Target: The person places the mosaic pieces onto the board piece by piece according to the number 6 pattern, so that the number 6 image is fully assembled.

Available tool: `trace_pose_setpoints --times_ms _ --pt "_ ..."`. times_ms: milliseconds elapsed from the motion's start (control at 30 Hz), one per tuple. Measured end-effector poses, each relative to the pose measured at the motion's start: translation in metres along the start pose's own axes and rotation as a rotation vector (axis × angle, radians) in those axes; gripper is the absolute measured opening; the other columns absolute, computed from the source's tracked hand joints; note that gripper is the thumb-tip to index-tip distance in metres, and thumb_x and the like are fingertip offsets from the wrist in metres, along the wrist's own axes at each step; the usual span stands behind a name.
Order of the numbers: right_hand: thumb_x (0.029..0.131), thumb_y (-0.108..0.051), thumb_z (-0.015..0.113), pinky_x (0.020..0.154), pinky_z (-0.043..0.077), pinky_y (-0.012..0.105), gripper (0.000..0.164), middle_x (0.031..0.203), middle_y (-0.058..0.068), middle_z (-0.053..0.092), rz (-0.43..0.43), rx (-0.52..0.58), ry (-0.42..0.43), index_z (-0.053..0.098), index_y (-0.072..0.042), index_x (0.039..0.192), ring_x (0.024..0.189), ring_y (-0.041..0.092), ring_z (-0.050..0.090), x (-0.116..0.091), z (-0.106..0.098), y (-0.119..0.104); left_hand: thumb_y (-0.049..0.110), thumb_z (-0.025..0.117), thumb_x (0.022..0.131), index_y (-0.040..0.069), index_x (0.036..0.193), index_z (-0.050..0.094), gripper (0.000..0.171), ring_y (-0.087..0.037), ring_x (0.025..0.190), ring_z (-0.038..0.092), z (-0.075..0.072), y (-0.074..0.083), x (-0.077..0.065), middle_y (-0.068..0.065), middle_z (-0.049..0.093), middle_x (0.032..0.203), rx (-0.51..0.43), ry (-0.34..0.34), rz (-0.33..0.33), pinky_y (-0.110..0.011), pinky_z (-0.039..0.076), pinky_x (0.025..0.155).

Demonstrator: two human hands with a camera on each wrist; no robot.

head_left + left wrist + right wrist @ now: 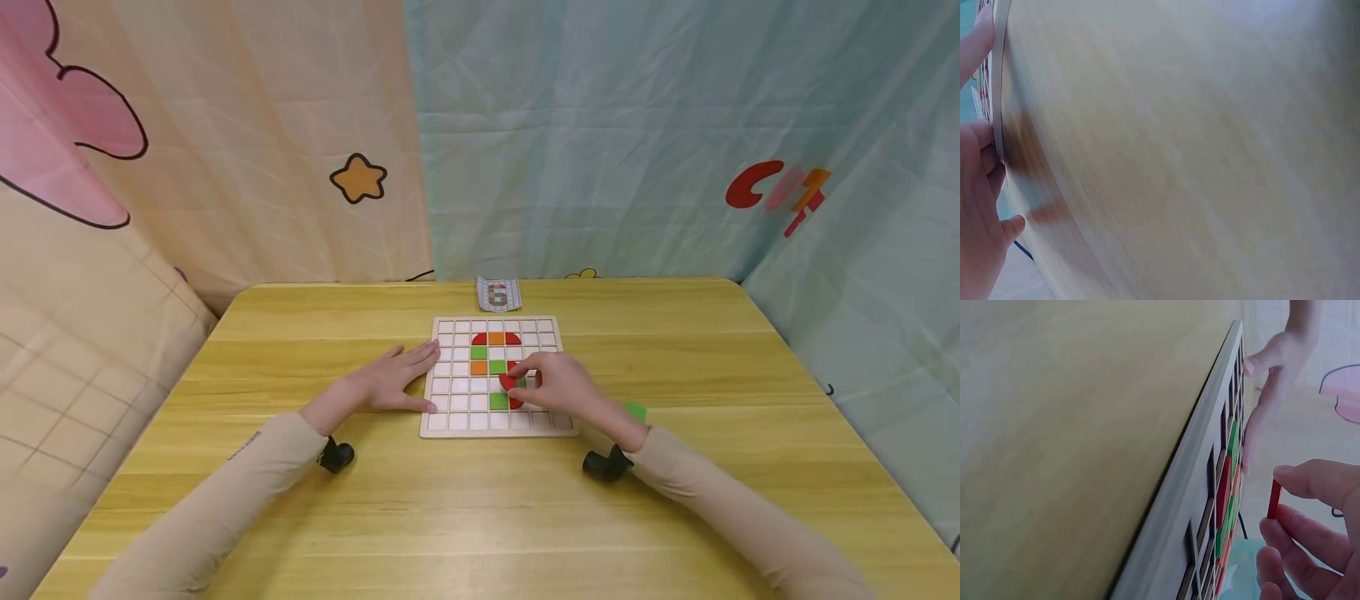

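A white board (pixel 450 422) with a grid of square recesses lies on the table. Several red, orange and green tiles sit in its middle cells, among them a green tile (pixel 498 402) near the front. My right hand (pixel 561 385) pinches a rounded red tile (pixel 1275 499) between thumb and fingertips, just over the right-middle cells. In the right wrist view that tile stands on edge, apart from the board. At the board's left edge my left hand (pixel 393 380) rests with fingers spread, fingertips and thumb touching the rim.
Behind the board, a small printed card (pixel 498 294) with a coloured grid pattern stands near the table's back edge. A green tile (pixel 637 411) lies on the wooden table (pixel 465 517), partly hidden by my right wrist. Printed curtains (pixel 525 150) hang around the table.
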State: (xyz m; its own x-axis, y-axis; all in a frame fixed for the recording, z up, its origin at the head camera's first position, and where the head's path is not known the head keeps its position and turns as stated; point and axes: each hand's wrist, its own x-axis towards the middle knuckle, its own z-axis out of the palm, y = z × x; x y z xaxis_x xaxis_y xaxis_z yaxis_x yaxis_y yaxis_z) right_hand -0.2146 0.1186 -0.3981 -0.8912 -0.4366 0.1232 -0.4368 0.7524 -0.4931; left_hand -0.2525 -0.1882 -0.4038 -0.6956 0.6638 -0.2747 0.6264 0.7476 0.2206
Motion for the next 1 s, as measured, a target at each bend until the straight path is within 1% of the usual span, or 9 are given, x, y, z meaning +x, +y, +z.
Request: trace_pose_setpoints --times_ms 100,233,467,633,767,833,1000 --pt "0.079 -0.031 0.078 0.047 0.035 0.021 0.025 0.081 -0.005 0.07 0.022 0.016 -0.017 0.077 -0.016 0.098 0.052 0.006 0.047 0.001 0.002 -0.003 0.065 0.051 0.089 0.008 0.155 0.008 0.097 -0.024 0.151 0.003 0.0 0.001 0.0 -0.008 -0.002 0.163 0.0 -0.002 0.003 -0.054 0.006 0.121" --pt "0.078 -0.031 0.079 0.047 0.035 0.021 0.026 0.08 -0.004 0.07 0.03 0.025 -0.024 0.077 -0.016 0.099 0.052 0.007 0.047 0.002 0.005 -0.006 0.065 0.05 0.089 0.009 0.155 0.007 0.097 -0.024 0.151 0.002 0.0 0.001 0.0 -0.007 -0.002 0.163 0.002 -0.01 -0.002 -0.054 0.005 0.121" --pt "0.077 -0.033 0.08 0.05 0.035 0.021 0.025 0.089 -0.005 0.073 0.035 0.036 -0.038 0.077 -0.018 0.096 0.054 0.007 0.047 0.005 0.007 -0.011 0.064 0.051 0.089 0.009 0.155 0.007 0.097 -0.024 0.151 0.002 -0.003 0.001 0.0 -0.007 -0.002 0.163 0.001 -0.012 -0.008 -0.054 0.006 0.121" --pt "0.078 -0.033 0.079 0.049 0.033 0.02 0.022 0.086 -0.009 0.073 0.038 0.034 -0.062 0.078 -0.02 0.095 0.052 0.007 0.044 0.009 0.01 -0.015 0.064 0.051 0.089 0.008 0.155 0.007 0.097 -0.024 0.151 0.002 -0.004 0.001 -0.001 -0.008 -0.002 0.163 0.001 -0.015 -0.009 -0.054 0.006 0.121" --pt "0.078 -0.033 0.079 0.049 0.032 0.02 0.022 0.088 -0.008 0.074 0.023 0.017 -0.08 0.078 -0.019 0.095 0.054 0.006 0.044 0.012 0.013 -0.019 0.064 0.051 0.089 0.008 0.155 0.007 0.097 -0.024 0.151 0.002 -0.003 0.0 0.0 -0.008 -0.002 0.163 0.002 -0.019 -0.007 -0.054 0.005 0.121" --pt "0.078 -0.033 0.079 0.05 0.033 0.019 0.023 0.09 -0.007 0.074 0.016 0.011 -0.088 0.078 -0.018 0.095 0.058 0.005 0.047 0.013 0.015 -0.021 0.065 0.05 0.089 0.009 0.155 0.007 0.097 -0.024 0.151 0.002 -0.003 0.0 0.0 -0.008 -0.002 0.163 0.005 -0.02 -0.006 -0.053 0.005 0.121" --pt "0.077 -0.032 0.081 0.053 0.039 0.019 0.023 0.084 -0.007 0.074 0.007 -0.009 -0.102 0.078 -0.017 0.093 0.065 0.006 0.052 0.016 0.019 -0.027 0.066 0.05 0.089 0.01 0.155 0.008 0.097 -0.023 0.151 0.003 -0.002 -0.001 0.001 -0.007 -0.002 0.163 0.003 -0.016 -0.006 -0.053 0.006 0.121"
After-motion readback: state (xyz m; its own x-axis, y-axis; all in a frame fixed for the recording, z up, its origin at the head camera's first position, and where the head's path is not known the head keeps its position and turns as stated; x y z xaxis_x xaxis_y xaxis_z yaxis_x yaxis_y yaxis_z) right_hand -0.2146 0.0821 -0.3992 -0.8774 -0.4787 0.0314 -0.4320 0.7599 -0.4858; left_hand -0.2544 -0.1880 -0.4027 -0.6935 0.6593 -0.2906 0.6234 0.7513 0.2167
